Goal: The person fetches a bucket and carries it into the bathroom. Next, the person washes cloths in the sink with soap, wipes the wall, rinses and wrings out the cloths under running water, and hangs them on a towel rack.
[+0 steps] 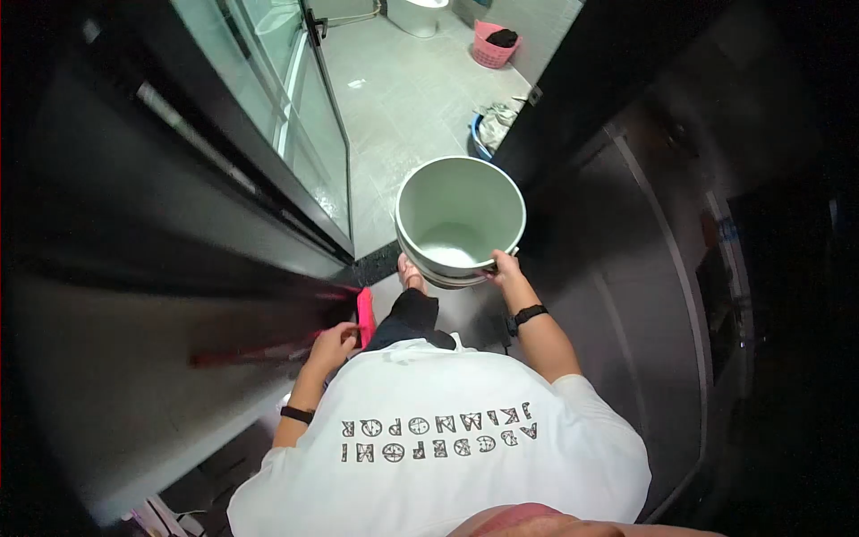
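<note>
A pale green bucket [461, 210] hangs in front of my body, tilted so that its inside shows. My right hand [504, 267] is closed on the rim and handle area at its near right side. Down at my left side, my left hand [336, 344] has its fingers curled against a bright pink, flat, narrow object [365, 318]. What kind of thing this is cannot be made out. One foot [410, 271] shows below the bucket.
A glass door [313, 134] stands ajar at left, beside a dark threshold [376, 265]. On the tiled bathroom floor [385, 112] beyond are a pink basket [492, 52], a blue tub [475, 134] with cloth and a white toilet [417, 16]. Dark panels flank me.
</note>
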{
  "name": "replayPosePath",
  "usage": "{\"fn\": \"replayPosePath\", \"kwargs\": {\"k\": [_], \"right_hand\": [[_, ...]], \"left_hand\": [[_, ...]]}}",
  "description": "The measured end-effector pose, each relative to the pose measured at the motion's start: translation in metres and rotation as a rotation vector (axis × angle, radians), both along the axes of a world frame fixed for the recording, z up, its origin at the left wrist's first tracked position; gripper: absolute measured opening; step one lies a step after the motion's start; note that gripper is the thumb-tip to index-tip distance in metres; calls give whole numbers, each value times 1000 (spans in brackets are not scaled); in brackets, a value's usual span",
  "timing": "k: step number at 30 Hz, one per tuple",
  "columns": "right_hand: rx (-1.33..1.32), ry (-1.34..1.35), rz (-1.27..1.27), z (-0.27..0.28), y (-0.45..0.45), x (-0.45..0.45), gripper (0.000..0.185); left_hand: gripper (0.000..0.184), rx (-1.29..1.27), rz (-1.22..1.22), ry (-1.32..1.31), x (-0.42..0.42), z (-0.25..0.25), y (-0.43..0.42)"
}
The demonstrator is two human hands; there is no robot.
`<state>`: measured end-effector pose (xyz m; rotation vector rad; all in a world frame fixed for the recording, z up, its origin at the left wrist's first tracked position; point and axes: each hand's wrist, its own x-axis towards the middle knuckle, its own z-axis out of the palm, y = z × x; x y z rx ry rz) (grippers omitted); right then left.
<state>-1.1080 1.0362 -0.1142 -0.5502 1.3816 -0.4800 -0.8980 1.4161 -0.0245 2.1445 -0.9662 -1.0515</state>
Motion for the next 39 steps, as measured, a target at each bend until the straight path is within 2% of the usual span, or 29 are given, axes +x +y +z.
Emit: {"fn": "replayPosePath", "kwargs": {"k": [2,3,4,6,9,10,11,14,15,16,18,19,21,22,24,27,29,30,31,32,34,36,38,39], "right_hand": [[60,58,14,-3,-43,58,37],[88,63,105,-24,-72,85,37],[48,105,93,-47,-98,107,40],[67,36,43,-57,-147,158,43],[135,166,25,-88,-218,220,58],[149,235,24,-85,-232,249,62],[148,284,-45,-97,-237,272,54],[196,349,-108,-141,-288,320,58],[297,360,-74,-133,-309,329,62],[320,362,-82,-150,-325,337,62],[257,373,-157,-210,-358,354,64],[270,354,-94,-226,-378,360,72],[303,415,-92,-259,-414,371,74],[313,458,-93,-276,-434,381,77],[284,454,-124,-334,-458,376,78],[332,401,-76,-369,-487,363,76],[359,402,-98,-391,-499,351,75],[368,377,-116,-399,-505,345,74],[373,394,-104,-405,-509,341,72],[383,401,-104,-410,-516,339,72],[341,513,-59,-415,-521,337,70],[403,531,-44,-423,-526,333,74],[283,1013,-43,-439,-527,331,75],[388,955,-79,-393,-542,349,72]], "left_hand": [[31,-1,87,64,24,-20,-28],[31,6,109,37,41,-27,-47],[31,13,119,27,56,-36,-68],[33,57,204,41,84,-38,-117],[33,87,264,68,118,-19,-186],[33,95,335,110,129,-15,-196],[33,93,391,170,146,-34,-191],[33,185,492,213,174,-33,-200],[33,210,505,229,178,-34,-201],[32,233,520,245,182,-35,-202],[31,357,494,202,198,-48,-210],[31,417,530,175,205,-38,-231],[31,455,607,156,212,-38,-258],[30,450,681,186,217,-52,-260],[30,571,656,202,230,-57,-276],[30,556,723,432,258,-55,-323],[30,615,643,407,280,-58,-357],[29,645,567,366,289,-60,-372],[30,555,676,342,291,-68,-375],[30,567,676,344,298,-72,-385],[30,464,611,310,321,-71,-421],[30,497,553,316,339,-71,-431],[32,513,480,244,358,-65,-466],[35,556,481,239,371,-54,-492]]}}
